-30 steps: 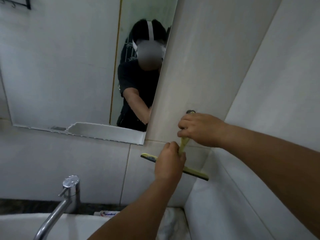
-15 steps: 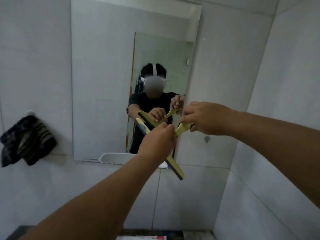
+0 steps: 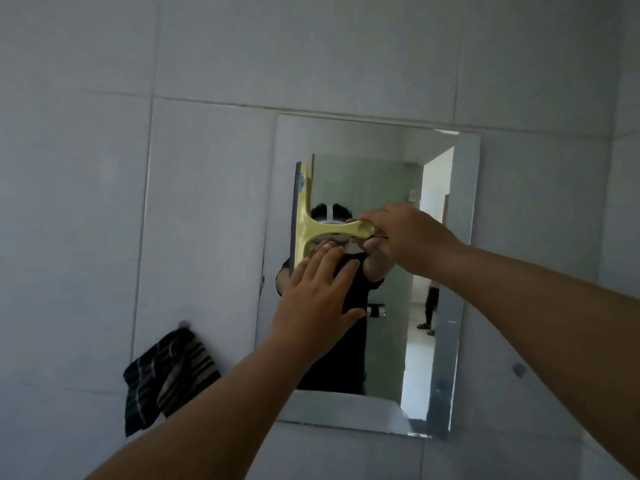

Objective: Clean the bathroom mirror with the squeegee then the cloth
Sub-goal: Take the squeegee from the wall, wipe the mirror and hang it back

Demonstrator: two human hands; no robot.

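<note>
1. Half a second on, the yellow squeegee (image 3: pixel 304 223) has turned from a slant to stand with its blade vertical, and it has risen in front of the upper left part of the mirror (image 3: pixel 460 271); the left hand (image 3: pixel 317 306), which was pinching the tool beside the right, has let go.

2. At far left a dark striped cloth (image 3: pixel 169 379) hangs bunched from a small round wall hook (image 3: pixel 183 323) on the pale tiled wall (image 3: pixel 86 202), well apart from both hands and just left of the mirror's lower edge.

3. The left hand is spread flat, fingers straight and fanned, holding nothing. Its fingertips reach the lower end of the squeegee's head; whether they actually touch it is hard to tell at this angle.

4. The squeegee's dark rubber edge faces left, its handle running level to the right. The blade appears to lie against the glass, though motion blur leaves that uncertain.

5. The right hand (image 3: pixel 401 237) grasps the end of the handle, fingers curled round it, forearm stretching in from the right edge.

6. The frameless mirror reflects the person in a dark top, an open doorway behind, and a second figure's legs farther back.

7. To the right of the mirror, low on the tiles, sits a second small round wall hook (image 3: pixel 518 368).
</note>
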